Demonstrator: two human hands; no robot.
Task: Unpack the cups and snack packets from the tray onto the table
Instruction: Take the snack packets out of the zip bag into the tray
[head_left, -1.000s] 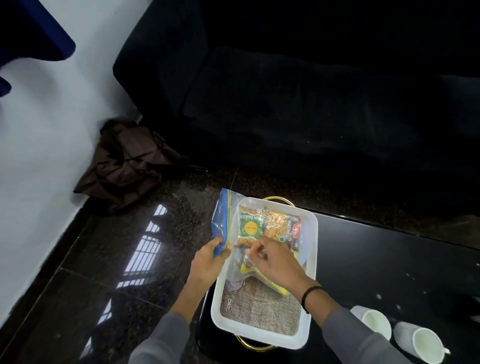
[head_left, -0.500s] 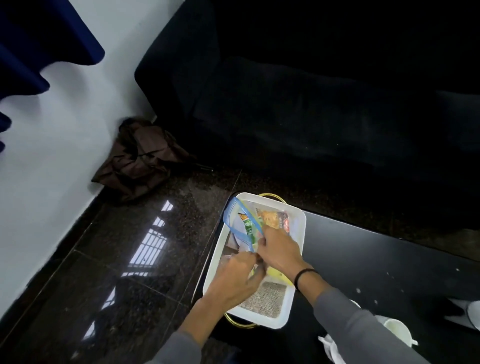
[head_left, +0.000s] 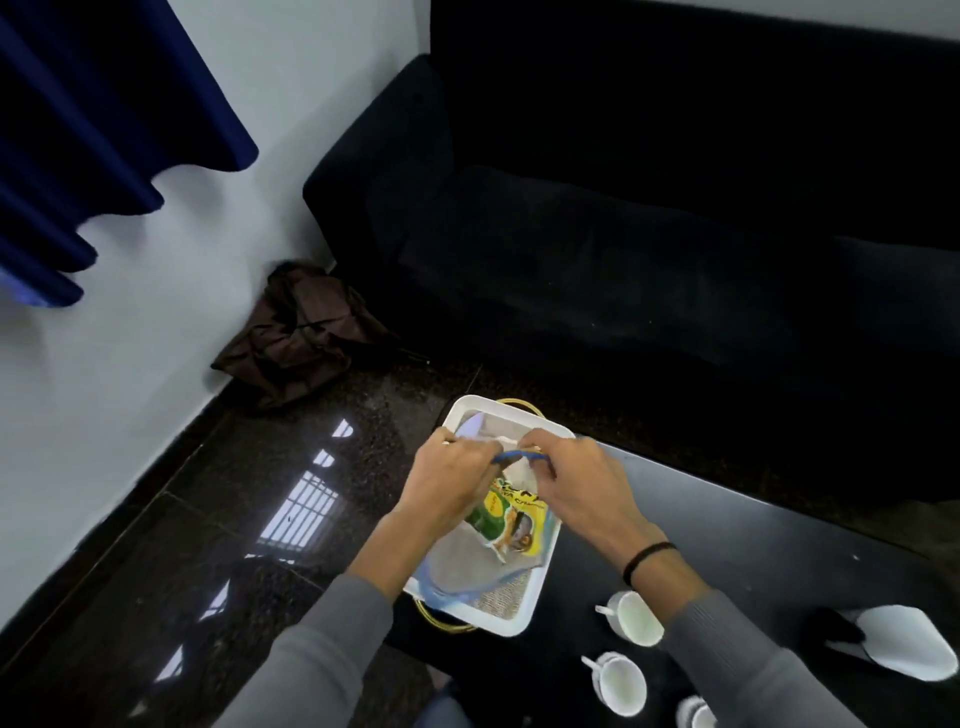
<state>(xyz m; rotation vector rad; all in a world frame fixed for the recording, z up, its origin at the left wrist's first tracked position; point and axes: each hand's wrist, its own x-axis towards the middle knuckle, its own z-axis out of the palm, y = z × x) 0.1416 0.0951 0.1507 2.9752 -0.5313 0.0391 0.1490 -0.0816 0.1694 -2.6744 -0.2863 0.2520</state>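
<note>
both hands, left hand (head_left: 451, 486) and right hand (head_left: 579, 486), are pinching the blue-edged clear plastic zip bag (head_left: 511, 512) of snack packets over the white rectangular tray (head_left: 519, 621); limp, slippery, best gripped at rim.

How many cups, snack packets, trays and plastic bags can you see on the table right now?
Cups: 3
Snack packets: 1 in view
Trays: 1
Plastic bags: 1
Total: 6

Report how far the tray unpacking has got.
Done: three white cups stand on the black table. In hand: left hand and right hand pull at a clear zip bag holding snack packets over the tray. Left: getting the packets onto the table.
</note>
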